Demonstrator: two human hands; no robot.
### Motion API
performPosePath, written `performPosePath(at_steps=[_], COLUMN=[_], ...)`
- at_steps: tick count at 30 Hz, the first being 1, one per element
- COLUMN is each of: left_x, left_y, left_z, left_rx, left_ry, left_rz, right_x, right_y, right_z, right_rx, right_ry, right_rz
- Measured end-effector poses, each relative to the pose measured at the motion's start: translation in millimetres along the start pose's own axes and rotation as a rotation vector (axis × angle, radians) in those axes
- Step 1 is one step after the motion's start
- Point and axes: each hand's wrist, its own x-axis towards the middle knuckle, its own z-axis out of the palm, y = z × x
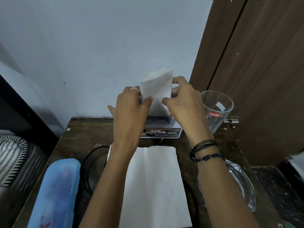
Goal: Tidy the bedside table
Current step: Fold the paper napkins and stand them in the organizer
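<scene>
Above the holder: a folded tissue stack [156, 86] is gripped upright.
Left hand [131, 106]: closed on the stack's left edge.
Right hand [182, 99]: closed on its right edge.
Holder [162, 129]: stood at the table's [92, 129] back edge.

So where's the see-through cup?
The clear glass tumbler stands at the back right corner of the wooden bedside table, just right of the right hand, by the brown door.

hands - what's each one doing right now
Left hand: closed on the folded tissues.
Right hand: closed on the same folded tissues.
</scene>
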Motion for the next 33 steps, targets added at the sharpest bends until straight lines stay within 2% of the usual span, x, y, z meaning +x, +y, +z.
performPosePath(at_steps=[5, 11, 15, 18, 22, 26, 31, 33], left_x=[-3, -13, -37, -72, -112, -122, -114, -113], left_y=[0, -3, 0, -17, -43, -49, -57, -60], left_z=[6, 3, -24, -43, -50, -45, -46, -45], left_rx=[0.107, -0.005, 0.016, 0.042, -0.017, -0.129, -0.249, -0.358], left_ry=[-0.022, -0.004, 0.076, 0.084, -0.005, -0.039, 0.009, 0.044], left_rz=[0.005, 0.026, 0.057, -0.091, -0.313, -0.372, -0.445, -0.485], right_x=[-2, -13, -44, -87, -132, -139, -140, -139], right_y=[8, 0, -19, -19, 0, 15, 16, 18], right_z=[7, -2, -17, -26, -21, -10, 2, 5], right_rx=[-0.094, -0.041, -0.023, -0.041, -0.136, -0.081, -0.148, -0.072], right_ry=[0.077, 0.11, 0.136, 0.069, -0.072, -0.127, -0.133, -0.136], right_rz=[-0.003, 0.012, -0.044, -0.014, 0.157, 0.264, 0.24, 0.254])
